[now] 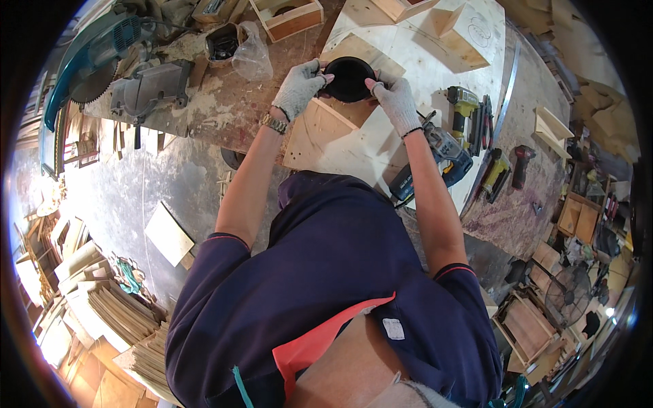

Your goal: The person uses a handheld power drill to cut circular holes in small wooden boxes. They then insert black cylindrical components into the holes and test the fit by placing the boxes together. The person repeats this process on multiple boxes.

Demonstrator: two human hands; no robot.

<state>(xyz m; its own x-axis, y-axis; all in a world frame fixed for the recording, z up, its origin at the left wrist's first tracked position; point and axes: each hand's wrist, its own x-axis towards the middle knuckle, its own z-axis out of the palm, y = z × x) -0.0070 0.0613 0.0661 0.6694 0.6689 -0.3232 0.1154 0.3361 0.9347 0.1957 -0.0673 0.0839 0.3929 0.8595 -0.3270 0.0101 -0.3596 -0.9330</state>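
Between my two gloved hands I hold a round black bowl-like piece (349, 79), its dark hollow side facing up. My left hand (300, 89) grips its left edge, thumb over the rim. On the opposite edge my right hand (396, 103) is closed in the same way. Fingers under the piece are mostly hidden. Below it lies a wooden panel (371, 58) on a large pale plywood sheet (316, 146). Just right of my right wrist rests a blue and grey jigsaw (442, 153).
Yellow-green nail guns (464, 109) and a dark red tool (522, 166) lie on the right. Wooden box frames (462, 41) stand at the back. A blue mitre saw (102, 54) is far left, near a plastic bag (253, 54). Stacked boards (126, 309) fill the lower left.
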